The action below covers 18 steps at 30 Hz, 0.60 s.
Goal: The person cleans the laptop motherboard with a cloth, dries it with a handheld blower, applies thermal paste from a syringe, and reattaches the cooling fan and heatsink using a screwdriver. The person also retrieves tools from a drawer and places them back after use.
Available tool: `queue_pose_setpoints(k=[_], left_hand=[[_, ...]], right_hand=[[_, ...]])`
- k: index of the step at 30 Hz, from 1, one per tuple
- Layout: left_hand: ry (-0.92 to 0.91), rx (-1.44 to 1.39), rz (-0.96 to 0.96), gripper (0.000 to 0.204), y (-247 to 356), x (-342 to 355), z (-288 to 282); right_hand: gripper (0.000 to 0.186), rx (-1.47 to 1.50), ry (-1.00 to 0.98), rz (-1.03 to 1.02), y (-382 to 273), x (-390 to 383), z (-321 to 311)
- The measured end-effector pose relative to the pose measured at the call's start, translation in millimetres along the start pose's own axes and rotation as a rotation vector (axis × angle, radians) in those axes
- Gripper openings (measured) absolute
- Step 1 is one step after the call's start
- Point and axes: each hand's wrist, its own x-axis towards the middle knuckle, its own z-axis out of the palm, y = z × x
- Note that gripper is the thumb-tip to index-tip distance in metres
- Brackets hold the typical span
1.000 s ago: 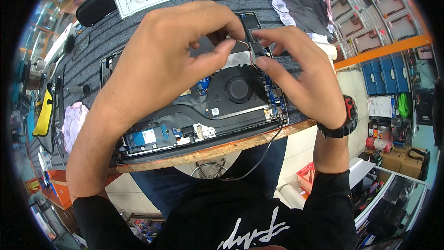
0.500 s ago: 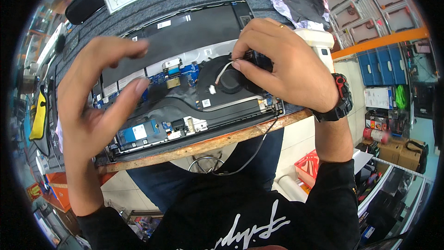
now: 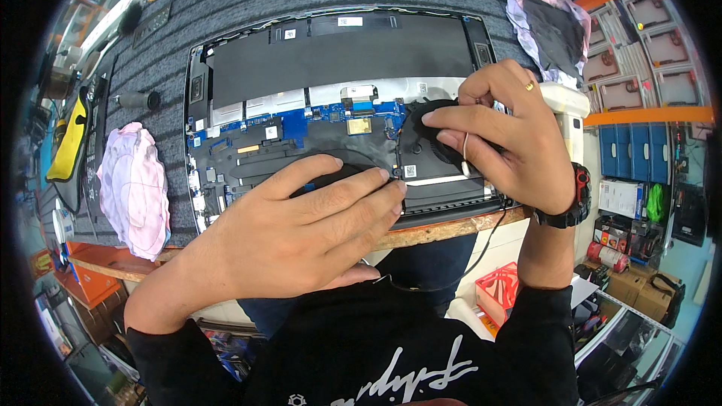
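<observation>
On the workbench lies a laptop (image 3: 286, 68) with its bottom cover off, showing a wide black panel, a blue circuit board (image 3: 301, 126) and a black cooling fan (image 3: 429, 135) at the right. My left hand (image 3: 323, 210) rests over the laptop's near edge, fingers stretched out and its thumb below the bench edge. Over the fan is my right hand (image 3: 511, 135), its index fingertip and thumb at the fan's round middle. A thin white cotton swab (image 3: 465, 152) is tucked between the fingers of that hand, pointing downward.
Crumpled pinkish cloths lie left (image 3: 135, 188) and at the far right (image 3: 571, 60). A yellow-and-black pouch (image 3: 66, 143) sits at the left. Next to my right wrist stands a white device (image 3: 565, 101). A dark cable (image 3: 489, 244) hangs off the bench's wooden edge (image 3: 444, 229).
My left hand has come down from the air onto the laptop's near edge. My right hand has shifted its fingers onto the fan, the swab now tucked aside. The view has shifted too.
</observation>
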Motion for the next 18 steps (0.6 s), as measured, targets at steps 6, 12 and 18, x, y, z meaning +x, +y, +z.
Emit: queue_pose_setpoints(k=[6,12,18], left_hand=[[0.008,-0.005,0.014,0.053,-2.9,-2.3,3.7],[-0.012,-0.015,0.028,0.056,-9.4,-1.4,-5.0],[-0.01,0.018,0.027,0.057,-8.7,-5.5,-4.1]], right_hand=[[0.022,0.007,-0.018,0.0,-2.7,-0.6,2.2],[0.025,0.024,-0.026,-0.032,-0.8,-1.6,1.8],[0.032,-0.02,-0.061,-0.03,-5.4,-4.1,-2.4]])
